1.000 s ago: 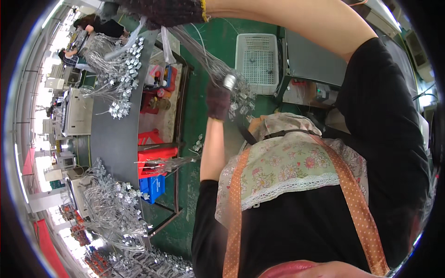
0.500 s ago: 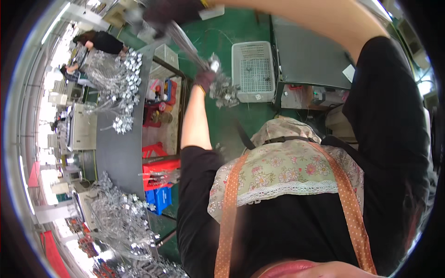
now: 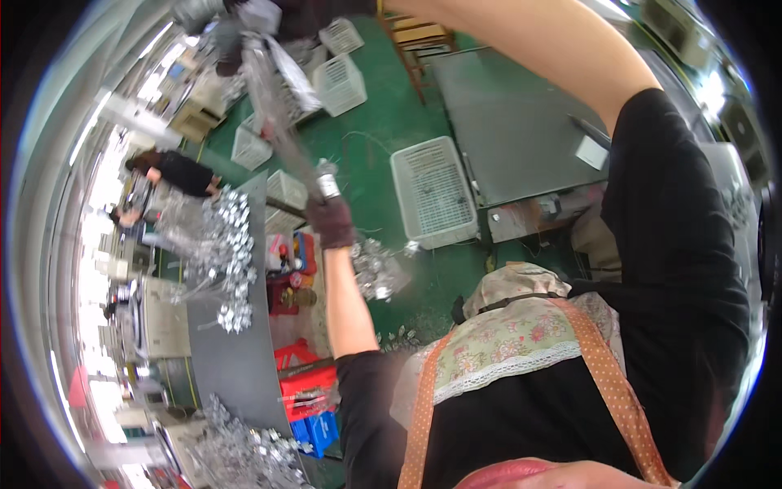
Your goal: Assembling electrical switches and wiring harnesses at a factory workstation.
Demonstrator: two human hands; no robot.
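Green floor point(image 3: 383, 155) fills the middle of the frame, and on it, right of centre, a white slatted plastic crate point(image 3: 433, 192) is set beside a grey table point(image 3: 521, 130) — close enough, it seems, for parts to be dropped in from the bench. Smaller white crates point(image 3: 340, 83) are stacked toward the upper middle. Along the left edge a long grey workbench point(image 3: 232, 359) is laid with heaps of shiny metal fittings on wires point(image 3: 220, 236), spread out rather than piled, probably so that single pieces can be picked.

A bundle of thin silvery wires point(image 3: 281, 122) is stretched taut between the two gloved hands, running from the top of the frame down to the centre. The left hand point(image 3: 330, 220), in a dark glove, is closed around the lower end near a small metal cap point(image 3: 327, 178); a cluster of metal fittings point(image 3: 376, 269) hangs just below it. The right hand point(image 3: 305, 10), raised at the very top edge, appears to be clenched on the upper end, though its fingers are partly cut off. The bundle is held high and apart, likely to keep the strands straight and untangled.
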